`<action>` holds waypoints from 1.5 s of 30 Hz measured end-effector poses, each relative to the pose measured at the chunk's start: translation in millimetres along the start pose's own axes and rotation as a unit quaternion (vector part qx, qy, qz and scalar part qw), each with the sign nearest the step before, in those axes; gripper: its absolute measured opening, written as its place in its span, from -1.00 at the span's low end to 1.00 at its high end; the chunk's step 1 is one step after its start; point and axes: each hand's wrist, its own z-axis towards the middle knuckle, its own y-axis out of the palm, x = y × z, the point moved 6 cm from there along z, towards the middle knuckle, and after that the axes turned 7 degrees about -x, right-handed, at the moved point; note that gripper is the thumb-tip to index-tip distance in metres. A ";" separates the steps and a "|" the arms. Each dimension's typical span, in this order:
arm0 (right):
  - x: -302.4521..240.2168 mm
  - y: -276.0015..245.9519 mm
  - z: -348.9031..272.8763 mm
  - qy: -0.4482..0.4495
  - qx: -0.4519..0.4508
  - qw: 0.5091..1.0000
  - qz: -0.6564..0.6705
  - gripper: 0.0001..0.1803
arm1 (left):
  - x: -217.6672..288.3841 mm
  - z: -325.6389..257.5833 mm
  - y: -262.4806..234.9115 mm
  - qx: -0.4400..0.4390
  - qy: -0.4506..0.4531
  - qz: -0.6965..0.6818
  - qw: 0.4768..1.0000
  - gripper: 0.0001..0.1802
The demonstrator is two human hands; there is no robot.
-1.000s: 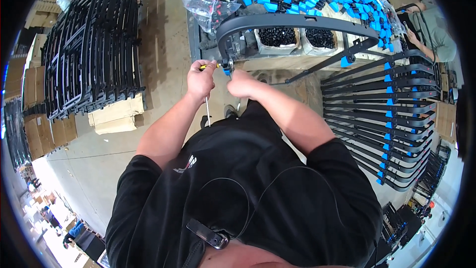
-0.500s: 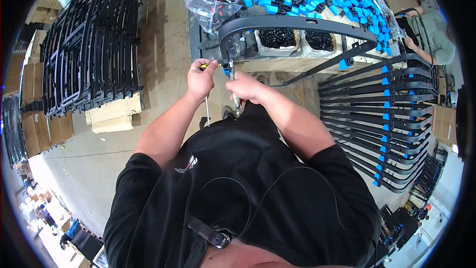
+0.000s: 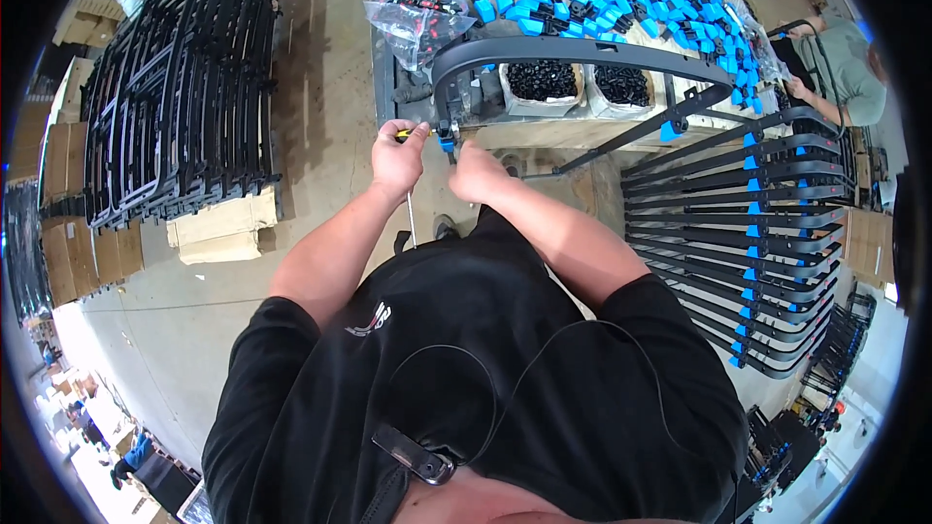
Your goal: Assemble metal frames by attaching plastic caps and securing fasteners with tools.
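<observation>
My left hand (image 3: 396, 160) is closed around a tool with a yellow-and-black handle (image 3: 404, 134), its end turned toward the frame. A thin metal rod (image 3: 412, 218) sticks out below the same hand; whether it belongs to that tool I cannot tell. Just to the right, my right hand (image 3: 476, 175) is closed, its fingers largely hidden, beside a small blue piece (image 3: 447, 144) at the end of a bent black tubular frame (image 3: 582, 49). A silvery metal part (image 3: 454, 126) shows by that end. What the right hand holds is hidden.
Blue-and-black plastic pieces (image 3: 602, 0) cover the workbench, near two boxes of small black parts (image 3: 542, 80) and a clear bag (image 3: 424, 15). Stacked black frames stand left (image 3: 180, 97) and right (image 3: 728, 233). At far right another person (image 3: 845, 68) handles a frame.
My right hand has shifted slightly, and the long silvery tool that hung below it is now mostly out of sight. My left hand keeps its grip beside the frame's end.
</observation>
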 end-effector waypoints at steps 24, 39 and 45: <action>3.9 29.4 -32.9 0.024 -0.108 0.976 0.190 -0.34 | 1.2 -29.4 -12.9 0.023 -0.070 0.128 0.989 -0.52; -2.8 20.6 -38.2 0.085 -0.123 0.965 0.216 -0.20 | -33.6 -25.4 -0.2 0.030 0.086 0.266 0.960 -0.63; 11.0 24.4 -32.1 0.104 -0.063 0.883 0.453 -0.72 | -40.7 -19.6 -3.5 0.025 0.078 0.205 0.975 -0.62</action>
